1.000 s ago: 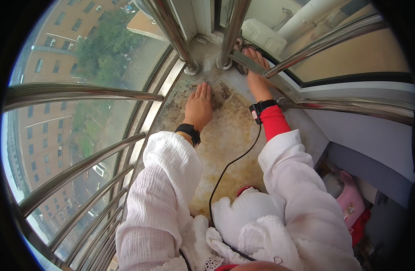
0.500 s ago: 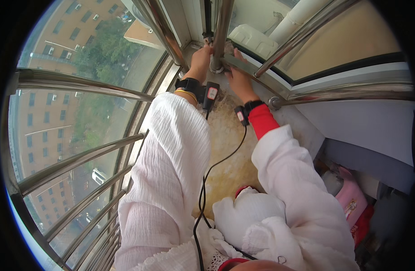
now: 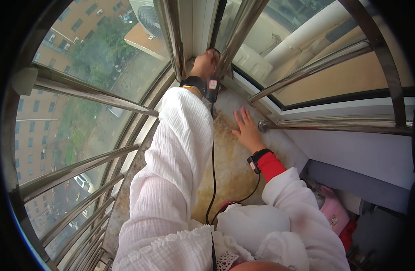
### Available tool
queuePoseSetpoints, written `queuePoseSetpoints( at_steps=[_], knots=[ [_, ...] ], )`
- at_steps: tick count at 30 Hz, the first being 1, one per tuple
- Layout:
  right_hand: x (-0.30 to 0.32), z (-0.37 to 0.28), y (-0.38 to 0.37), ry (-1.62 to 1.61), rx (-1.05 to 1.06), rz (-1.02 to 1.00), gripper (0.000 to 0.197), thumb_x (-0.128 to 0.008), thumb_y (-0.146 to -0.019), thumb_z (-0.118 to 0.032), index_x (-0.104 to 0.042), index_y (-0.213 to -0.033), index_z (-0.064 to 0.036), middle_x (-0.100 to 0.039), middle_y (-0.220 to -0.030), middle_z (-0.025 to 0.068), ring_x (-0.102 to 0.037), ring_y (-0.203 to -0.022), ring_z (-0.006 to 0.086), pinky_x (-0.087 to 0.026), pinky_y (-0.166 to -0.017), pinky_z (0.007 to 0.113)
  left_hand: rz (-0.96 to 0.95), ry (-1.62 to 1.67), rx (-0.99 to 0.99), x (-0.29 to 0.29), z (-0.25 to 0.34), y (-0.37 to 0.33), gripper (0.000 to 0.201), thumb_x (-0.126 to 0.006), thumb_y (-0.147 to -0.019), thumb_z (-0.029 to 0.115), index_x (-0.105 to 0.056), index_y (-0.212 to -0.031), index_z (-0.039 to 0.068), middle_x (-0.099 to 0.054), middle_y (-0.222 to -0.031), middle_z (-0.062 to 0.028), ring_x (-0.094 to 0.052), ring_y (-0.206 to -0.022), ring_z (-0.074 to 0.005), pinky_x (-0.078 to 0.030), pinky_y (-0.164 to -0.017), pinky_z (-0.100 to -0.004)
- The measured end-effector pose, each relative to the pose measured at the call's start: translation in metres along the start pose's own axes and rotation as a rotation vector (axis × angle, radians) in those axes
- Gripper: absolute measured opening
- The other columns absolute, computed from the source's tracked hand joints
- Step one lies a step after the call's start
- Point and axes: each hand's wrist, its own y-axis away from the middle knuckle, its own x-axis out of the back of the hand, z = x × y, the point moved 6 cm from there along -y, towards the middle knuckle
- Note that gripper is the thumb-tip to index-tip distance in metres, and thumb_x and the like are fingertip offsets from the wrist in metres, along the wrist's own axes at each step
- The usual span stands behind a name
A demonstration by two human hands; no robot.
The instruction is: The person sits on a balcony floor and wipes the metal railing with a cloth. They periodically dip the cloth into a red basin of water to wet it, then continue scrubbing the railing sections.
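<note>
My left hand reaches into the far corner, between two upright metal posts. Its fingers are bunched by the window frame; what they hold, if anything, is hidden. The nearer post stands just right of that hand. Spread on the stained stone sill, my right hand lies with its fingers apart and nothing in them. Beside its fingertips is the round metal foot of a rail. Each wrist wears a black strap with a small device and a cable.
Metal rails line the window on the left, and another rail runs along the right window. A black cable trails over the sill. Below at right are a pink bag and a red item. An outdoor air-conditioner unit stands outside.
My right hand has drawn back from the corner beside the post and come down onto the sill, nearer to me. My left hand stays in the corner. The view has shifted slightly.
</note>
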Motion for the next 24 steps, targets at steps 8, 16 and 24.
queuePoseSetpoints(
  at_steps=[8,16,24],
  knots=[
    [-0.003,0.003,0.005,-0.043,-0.032,-0.002,0.083,-0.074,-0.083,-0.028,-0.033,-0.154,-0.0146,-0.024,-0.161,0.0185,-0.025,-0.147,0.0381,-0.029,-0.117,0.047,-0.021,1.069,-0.023,-0.007,0.082,0.027,0.044,-0.041,-0.107,0.021,-0.042,-0.143,-0.006,-0.052,-0.139,-0.0133,-0.049,-0.129,-0.0221,-0.036,-0.111,-0.0305],
    [-0.001,0.003,0.004,-0.049,-0.017,0.030,0.085,-0.075,-0.083,-0.027,-0.032,-0.155,-0.0159,-0.023,-0.162,0.0166,-0.024,-0.148,0.0373,-0.030,-0.117,0.047,-0.062,0.012,0.031,-0.007,0.033,0.038,0.048,-0.048,-0.103,0.035,-0.047,-0.136,0.001,-0.053,-0.134,-0.0140,-0.051,-0.119,-0.0213,-0.042,-0.100,-0.0327],
    [-0.004,0.004,0.005,-0.051,-0.026,0.018,0.082,-0.073,-0.085,-0.029,-0.033,-0.155,-0.0164,-0.020,-0.163,0.0166,-0.022,-0.149,0.0371,-0.028,-0.117,0.051,-0.100,0.335,0.248,-0.003,0.027,0.030,0.040,-0.056,-0.098,0.027,-0.055,-0.133,0.007,-0.063,-0.113,-0.0075,-0.056,-0.103,-0.0158,-0.043,-0.087,-0.0261]
  ],
)
